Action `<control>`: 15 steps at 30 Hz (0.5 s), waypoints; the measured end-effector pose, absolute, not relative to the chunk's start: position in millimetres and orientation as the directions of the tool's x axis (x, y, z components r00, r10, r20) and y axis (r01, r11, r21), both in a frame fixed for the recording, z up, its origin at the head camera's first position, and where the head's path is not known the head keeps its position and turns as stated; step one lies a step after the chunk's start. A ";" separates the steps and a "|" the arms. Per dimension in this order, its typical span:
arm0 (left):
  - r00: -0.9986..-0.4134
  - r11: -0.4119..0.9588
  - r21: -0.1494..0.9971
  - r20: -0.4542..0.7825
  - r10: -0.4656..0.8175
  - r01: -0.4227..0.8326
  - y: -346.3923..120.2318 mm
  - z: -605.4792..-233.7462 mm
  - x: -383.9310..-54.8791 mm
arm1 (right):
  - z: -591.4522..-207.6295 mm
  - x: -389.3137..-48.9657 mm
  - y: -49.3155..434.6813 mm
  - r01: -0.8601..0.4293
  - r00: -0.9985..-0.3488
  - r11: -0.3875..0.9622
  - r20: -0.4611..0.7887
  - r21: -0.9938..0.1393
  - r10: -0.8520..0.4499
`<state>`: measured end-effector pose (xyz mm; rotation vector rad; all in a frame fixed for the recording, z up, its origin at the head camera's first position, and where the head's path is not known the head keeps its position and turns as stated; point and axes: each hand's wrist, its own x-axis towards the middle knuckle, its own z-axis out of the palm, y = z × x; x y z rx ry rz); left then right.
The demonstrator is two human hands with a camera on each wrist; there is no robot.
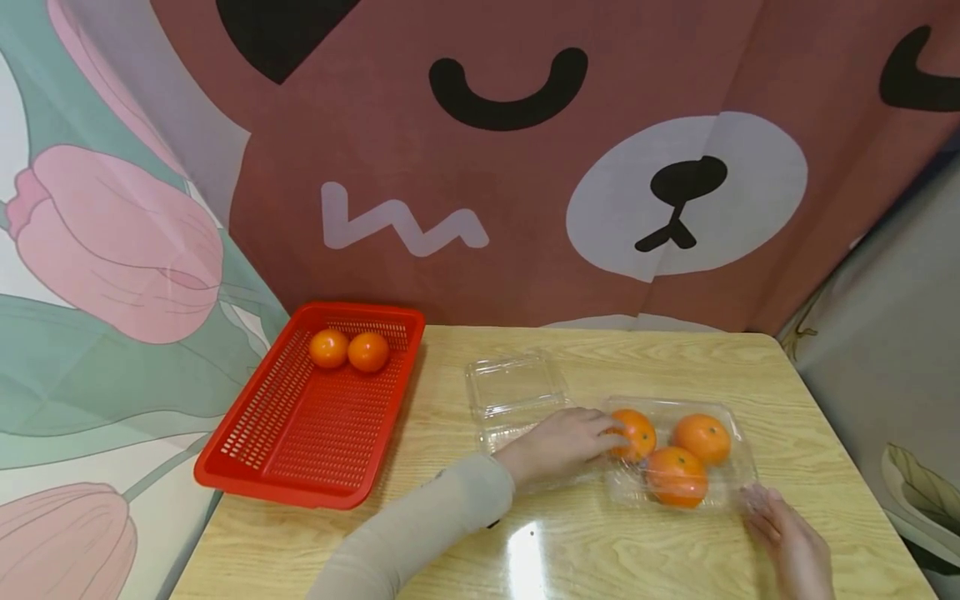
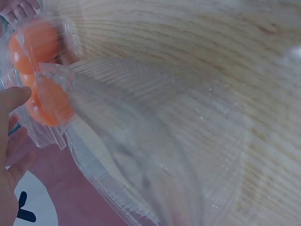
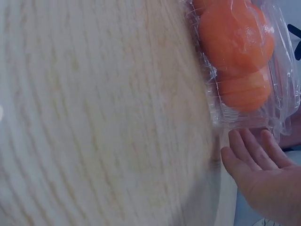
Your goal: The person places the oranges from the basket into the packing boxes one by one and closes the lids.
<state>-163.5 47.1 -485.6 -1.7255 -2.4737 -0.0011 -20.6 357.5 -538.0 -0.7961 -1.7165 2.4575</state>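
Note:
Three oranges (image 1: pixel 677 477) sit in a clear plastic container (image 1: pixel 738 492) on the right half of the table, with clear plastic over them. My left hand (image 1: pixel 566 442) reaches to the container's left end, its fingers overlapping the leftmost orange (image 1: pixel 636 433). In the left wrist view, the thumb (image 2: pixel 18 97) is stretched toward the oranges and the fingers are spread. At the opposite end is my right hand (image 1: pixel 787 537); the right wrist view shows its fingers (image 3: pixel 256 150) extended, tips right at the container's edge.
A second clear plastic container (image 1: pixel 517 383) stands open behind my left forearm, partly hidden by it. On the left, a red basket (image 1: pixel 330 442) holds two oranges (image 1: pixel 348 350) at its far end. A printed curtain (image 1: pixel 525 267) hangs behind the table.

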 end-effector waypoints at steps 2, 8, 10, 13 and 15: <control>-0.344 0.351 -0.072 0.098 0.934 0.933 47.4 -485.7 -162.6 | -535.2 -22.6 356.0 0.291 -0.845 -0.357 -0.413 -0.888 0.339; -0.371 0.376 -0.016 0.131 0.919 0.926 45.4 -486.1 -157.8 | -529.1 -32.5 351.8 0.485 -0.724 -0.232 -0.536 -0.843 0.435; -0.395 0.396 0.027 0.152 0.906 0.918 43.7 -485.5 -154.3 | -528.6 -33.5 352.1 0.512 -0.708 -0.222 -0.554 -0.830 0.438; -0.456 0.439 0.130 0.173 0.873 0.889 41.5 -482.1 -146.4 | -529.8 -33.2 353.1 0.507 -0.702 -0.247 -0.562 -0.826 0.438; -0.514 0.479 0.210 0.172 0.840 0.852 39.7 -478.5 -139.1 | -531.2 -31.7 354.1 0.483 -0.708 -0.282 -0.559 -0.829 0.433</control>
